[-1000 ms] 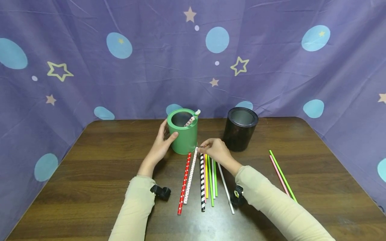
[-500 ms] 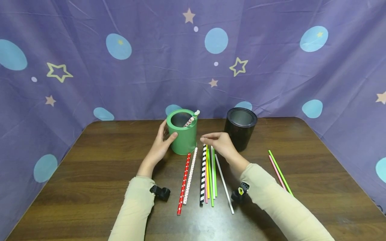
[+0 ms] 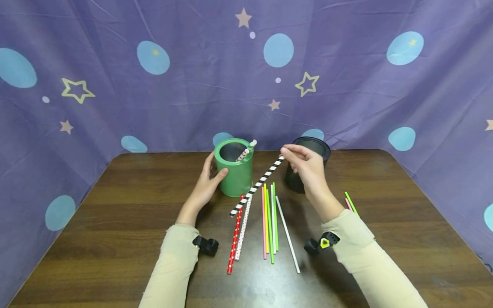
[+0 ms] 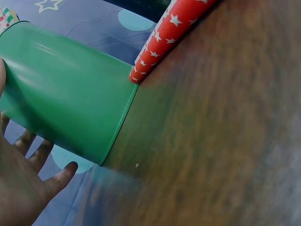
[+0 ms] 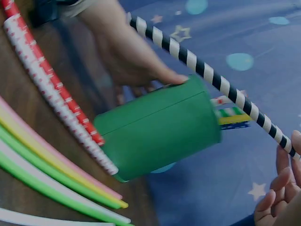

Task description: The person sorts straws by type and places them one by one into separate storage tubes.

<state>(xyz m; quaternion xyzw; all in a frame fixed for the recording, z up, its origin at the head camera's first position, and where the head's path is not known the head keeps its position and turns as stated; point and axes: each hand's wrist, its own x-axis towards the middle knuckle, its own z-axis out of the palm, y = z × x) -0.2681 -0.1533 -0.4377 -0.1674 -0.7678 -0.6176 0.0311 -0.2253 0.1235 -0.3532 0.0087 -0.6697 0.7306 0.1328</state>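
Note:
My left hand holds the side of a green can, its thumb on the near wall. Several patterned paper straws stick out of the can's opening. Between thumb and fingers, my right hand pinches one end of a black-and-white striped straw. That straw slants through the air, its free end down to the left, in front of the green can. Below it on the table lie a red straw with white stars and a white dotted straw.
A black can stands behind my right hand, partly hidden. Several thin pink, yellow, green and white straws lie mid-table, a white one apart at an angle. A green straw and a pink one lie right, partly behind my sleeve.
My right hand has picked up the striped straw and raised it up and to the right; the straw's lower end has swung left. My left hand stays on the green can.

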